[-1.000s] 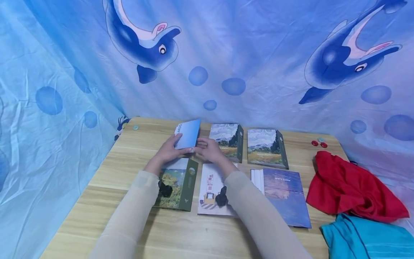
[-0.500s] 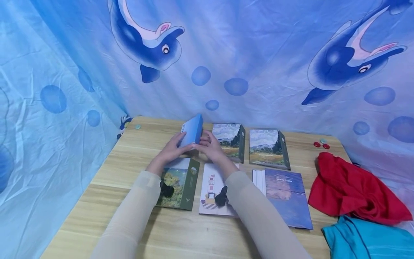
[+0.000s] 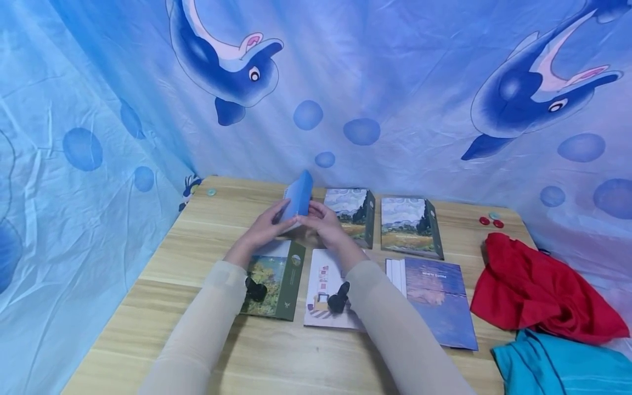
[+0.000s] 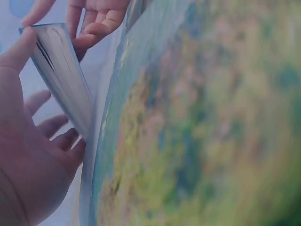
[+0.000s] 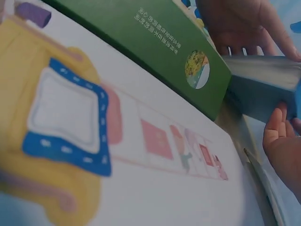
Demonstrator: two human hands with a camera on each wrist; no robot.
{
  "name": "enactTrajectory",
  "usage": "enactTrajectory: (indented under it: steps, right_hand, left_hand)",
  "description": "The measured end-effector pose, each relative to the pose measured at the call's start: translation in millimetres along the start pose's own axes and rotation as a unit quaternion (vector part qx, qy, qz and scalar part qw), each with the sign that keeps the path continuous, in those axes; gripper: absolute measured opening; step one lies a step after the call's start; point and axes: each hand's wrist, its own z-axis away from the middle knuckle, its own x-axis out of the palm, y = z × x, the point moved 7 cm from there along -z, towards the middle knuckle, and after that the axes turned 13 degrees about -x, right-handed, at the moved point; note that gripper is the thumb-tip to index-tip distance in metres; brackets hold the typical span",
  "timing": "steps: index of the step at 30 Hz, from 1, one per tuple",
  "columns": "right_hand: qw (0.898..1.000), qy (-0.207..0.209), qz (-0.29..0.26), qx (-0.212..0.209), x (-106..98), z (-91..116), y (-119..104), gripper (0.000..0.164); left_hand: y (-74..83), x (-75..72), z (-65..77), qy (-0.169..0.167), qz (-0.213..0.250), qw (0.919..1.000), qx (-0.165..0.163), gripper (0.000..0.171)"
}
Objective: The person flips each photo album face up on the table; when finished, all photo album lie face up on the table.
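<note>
A small blue photo album [image 3: 299, 196] is held tilted up between both hands above the back left of the table. My left hand [image 3: 261, 227] grips its left side, thumb at a lower corner and fingers behind the cover. My right hand [image 3: 327, 225] holds the spine side, with the thumb at the near edge and curled fingers along the spine. White page edges [image 4: 66, 70] face the left wrist camera. Below the hands lie a green-spined album [image 3: 269, 285] with a painted cover and a white album [image 3: 316, 312] with cartoon drawings.
Two landscape-cover albums [image 3: 407, 226] lie to the right of the hands at the back. A purple-blue photo album [image 3: 436, 299] lies in front of them. Red cloth [image 3: 543, 291] and teal cloth [image 3: 563, 362] cover the right edge. Small red discs [image 3: 484, 220] lie behind them.
Both hands have turned the blue album so that its front cover faces left and its spine shows more. The albums on the table have stayed put.
</note>
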Motion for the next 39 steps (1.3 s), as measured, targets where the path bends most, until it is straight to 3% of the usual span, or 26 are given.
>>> enactTrajectory:
  steps: [6, 9, 12, 19, 23, 27, 30, 32, 39]
  right_hand:
    - [0.997, 0.038, -0.064, -0.01, 0, 1, -8, 0.043]
    - [0.996, 0.044, -0.078, -0.009, 2, 2, -9, 0.04]
    - [0.998, 0.038, -0.056, -0.017, 3, 1, -9, 0.045]
    - [0.999, 0.001, 0.042, -0.006, 4, 3, -3, 0.048]
    - [0.999, -0.016, 0.048, 0.0, 7, 5, -1, 0.052]
    - [0.998, -0.028, 0.049, -0.005, 9, 5, -1, 0.056]
    - [0.997, -0.036, 0.061, -0.002, 9, 4, 1, 0.057]
    - [0.997, -0.04, 0.062, 0.004, 9, 4, 4, 0.058]
    - [0.996, -0.066, 0.039, 0.034, 15, 5, 9, 0.064]
  left_hand:
    - [6.6, 6.6, 0.5, -0.016, 0.067, 0.9974, 0.023, 0.088]
    - [8.0, 8.9, 0.1, -0.021, 0.091, 0.9951, 0.033, 0.09]
    - [7.9, 9.9, 0.4, -0.019, 0.108, 0.9934, 0.033, 0.091]
    - [7.0, 5.7, 4.3, 0.011, 0.1, 0.9942, 0.036, 0.091]
    - [10.3, 0.2, 7.3, 0.027, 0.098, 0.9934, 0.054, 0.095]
    - [22.5, -7.0, 19.3, 0.04, 0.093, 0.9925, 0.068, 0.096]
    - [22.3, -11.6, 22.7, 0.059, 0.08, 0.9924, 0.071, 0.097]
    - [14.7, -14.4, 17.6, 0.079, 0.07, 0.9917, 0.074, 0.098]
    - [12.8, -30.0, 20.4, 0.107, 0.081, 0.9876, 0.082, 0.089]
